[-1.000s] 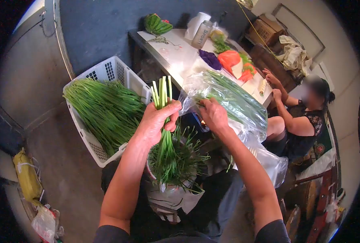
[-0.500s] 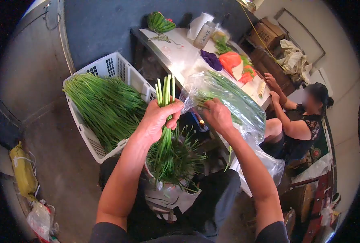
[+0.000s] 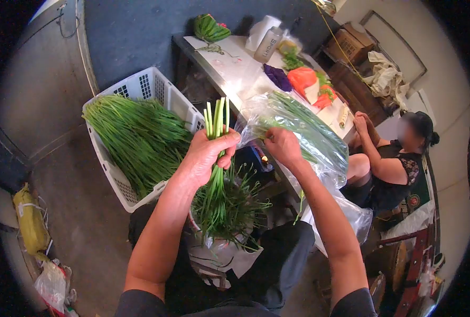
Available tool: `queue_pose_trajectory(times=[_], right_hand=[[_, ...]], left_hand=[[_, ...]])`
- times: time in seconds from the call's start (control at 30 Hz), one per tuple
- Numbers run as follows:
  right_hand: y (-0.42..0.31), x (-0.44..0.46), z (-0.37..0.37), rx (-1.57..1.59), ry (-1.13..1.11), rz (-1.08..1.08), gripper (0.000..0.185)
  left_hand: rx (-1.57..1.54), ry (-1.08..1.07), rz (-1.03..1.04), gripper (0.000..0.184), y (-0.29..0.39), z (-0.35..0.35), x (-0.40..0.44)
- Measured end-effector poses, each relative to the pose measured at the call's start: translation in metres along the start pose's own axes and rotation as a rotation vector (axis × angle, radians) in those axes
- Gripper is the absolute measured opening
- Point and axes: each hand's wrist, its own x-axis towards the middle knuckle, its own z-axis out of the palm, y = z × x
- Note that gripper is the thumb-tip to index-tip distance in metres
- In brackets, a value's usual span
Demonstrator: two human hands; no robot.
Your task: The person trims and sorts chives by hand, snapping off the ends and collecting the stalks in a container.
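Long green flowering chive stalks stand in a bunch in my left hand, pale cut ends up, thin ends hanging down. My fingers are wrapped round them. My right hand is closed at the mouth of a clear plastic bag, pinching chive stalks that lie in it; its fingertips are partly hidden. Below my left hand, a tub between my knees holds a tangle of thin green tips. To the left, a white plastic crate holds a large heap of green stalks.
A white-topped table carries a watermelon piece, a bottle, a purple cloth and an orange bag. Another person sits at right. Yellow and clear bags lie at far left.
My right hand has shifted slightly at the bag's mouth, its fingers more curled. My left hand keeps its bunch in place. The other person's hands have come together, lower than before.
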Motion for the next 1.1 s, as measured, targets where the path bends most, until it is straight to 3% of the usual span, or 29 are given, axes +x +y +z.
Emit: queue_pose_trajectory(times=[0.13,0.3,0.63,0.73,0.8,0.83,0.9,0.93,1.1], right_hand=[[-0.004,0.001,-0.006,-0.049,-0.013,0.023,0.014],[-0.002,-0.003,-0.005,-0.108,0.104,-0.133,0.012],[-0.006,-0.035,-0.027,-0.053,0.042,-0.198,0.015],[-0.015,-0.048,-0.039,0.113,0.039,-0.23,0.016],[-0.032,-0.056,-0.054,0.426,-0.052,-0.125,0.018],[-0.039,-0.06,-0.059,0.426,-0.049,-0.119,0.018],[-0.054,-0.066,-0.068,0.827,-0.143,0.06,0.015],[-0.067,-0.069,-0.076,1.031,-0.182,0.045,0.011],[-0.086,-0.068,-0.085,1.239,-0.209,0.099,0.013]], left_hand=[[0.004,-0.008,0.006,0.017,-0.001,-0.001,0.0],[0.006,-0.015,0.008,0.017,-0.002,-0.001,0.001],[0.114,-0.016,0.01,0.015,-0.003,0.002,0.0],[0.164,0.002,0.017,0.015,-0.007,0.0,0.002],[0.177,0.02,0.011,0.015,-0.008,0.002,0.001],[0.198,0.006,0.009,0.016,-0.008,0.005,0.0],[0.22,-0.013,0.008,0.016,-0.008,0.009,-0.001],[0.221,-0.093,0.0,0.017,-0.009,0.01,-0.002],[0.176,-0.279,-0.044,0.024,-0.008,0.014,-0.012]])
